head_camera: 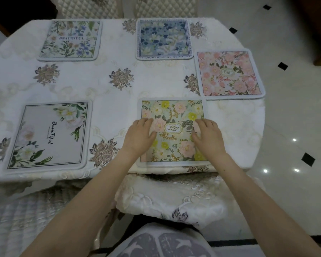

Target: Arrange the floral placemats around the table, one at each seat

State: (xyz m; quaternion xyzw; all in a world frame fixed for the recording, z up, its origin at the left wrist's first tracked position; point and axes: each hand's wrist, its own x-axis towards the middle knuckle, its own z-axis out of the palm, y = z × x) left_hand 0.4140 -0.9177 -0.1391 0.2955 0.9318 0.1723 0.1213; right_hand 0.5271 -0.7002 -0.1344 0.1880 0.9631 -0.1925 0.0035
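My left hand (140, 133) and my right hand (208, 134) both lie flat and open, palms down, fingers loosely spread, pressing on the yellow-and-pink garden placemat (172, 130) rather than gripping it; the left covers its left edge and the right sits on its right half, with the oval label showing between them; this mat lies on the near side of the table (119, 89), its near edge just at the table's rim, above the draped chair (174, 197) in front of me; I judge this to be the settling step, squaring the mat to the seat; outward from here, the grey mat with white flowers (48, 136) lies to my left on the same near side; the pink blossom mat (230, 74) sits at the right end, its near corner close to the garden mat's far right corner, though I cannot tell if they touch; across the table the blue mat (164, 38) and the pale wildflower mat (70, 39) lie before two quilted chair backs (126, 6); five mats are down, and no spare mat shows; the next move, as I reckon, calls for lifting both palms straight off without dragging the mat, then checking whether the left end, out of view here, has a seat wanting one.
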